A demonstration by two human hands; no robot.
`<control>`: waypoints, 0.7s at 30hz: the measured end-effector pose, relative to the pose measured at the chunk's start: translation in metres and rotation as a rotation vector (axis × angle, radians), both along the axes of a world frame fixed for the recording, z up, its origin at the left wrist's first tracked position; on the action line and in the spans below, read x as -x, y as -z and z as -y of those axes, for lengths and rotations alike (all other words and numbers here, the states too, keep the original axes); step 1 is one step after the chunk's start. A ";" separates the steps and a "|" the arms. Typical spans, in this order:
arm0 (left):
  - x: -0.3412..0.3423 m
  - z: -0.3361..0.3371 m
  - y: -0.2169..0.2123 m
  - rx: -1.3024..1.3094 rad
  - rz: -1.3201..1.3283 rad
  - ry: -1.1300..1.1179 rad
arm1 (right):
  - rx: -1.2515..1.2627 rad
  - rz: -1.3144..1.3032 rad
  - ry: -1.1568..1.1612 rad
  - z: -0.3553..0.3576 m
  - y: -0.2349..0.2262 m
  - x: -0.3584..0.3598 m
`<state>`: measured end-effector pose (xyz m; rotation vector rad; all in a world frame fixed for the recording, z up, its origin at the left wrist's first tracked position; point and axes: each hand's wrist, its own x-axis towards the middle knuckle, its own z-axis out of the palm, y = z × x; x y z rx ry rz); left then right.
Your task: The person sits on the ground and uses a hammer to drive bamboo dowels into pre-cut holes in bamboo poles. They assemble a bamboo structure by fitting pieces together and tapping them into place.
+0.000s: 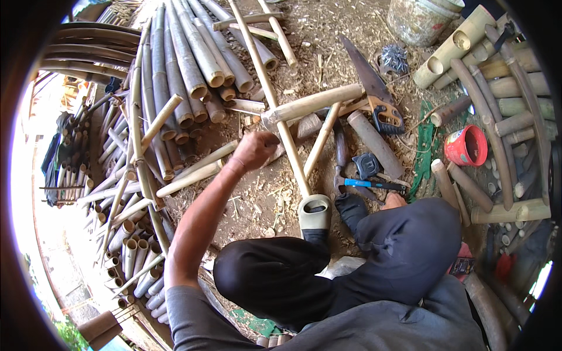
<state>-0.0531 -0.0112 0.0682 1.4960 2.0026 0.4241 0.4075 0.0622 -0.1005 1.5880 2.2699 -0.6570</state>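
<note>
My left hand [256,150] is closed with its fingers curled, beside a long thin bamboo pole [273,95]; what it holds, if anything, is hidden. That pole slants down to my shoe [315,212] and crosses a thicker bamboo piece [319,103]. A thinner bamboo stick [322,140] leans from that piece toward the pole. Partly hidden behind my knee, my right hand [393,200] is just below the black grip of a blue-handled hammer [366,183]; its fingers do not show clearly. A dark tape measure [366,165] lies above the hammer.
A handsaw [374,88] lies beyond the thick piece, near a bundle of nails [394,58]. On the right are a red bucket [466,145] and stacked bamboo [518,88]. Bamboo poles [187,64] fill the left. A dirty white bucket [422,22] stands at the back.
</note>
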 end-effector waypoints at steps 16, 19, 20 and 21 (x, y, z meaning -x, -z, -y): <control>-0.044 0.017 0.121 0.127 0.298 0.128 | -0.366 -0.148 -0.390 -0.028 -0.024 -0.018; -0.042 0.012 0.121 0.055 0.261 0.147 | -0.341 -0.199 -0.477 -0.032 -0.014 -0.008; -0.043 0.009 0.121 0.047 0.270 0.158 | -0.259 -0.235 -0.502 -0.034 -0.012 -0.010; -0.046 0.009 0.120 0.070 0.284 0.154 | -0.177 -0.273 -0.528 -0.038 -0.009 -0.015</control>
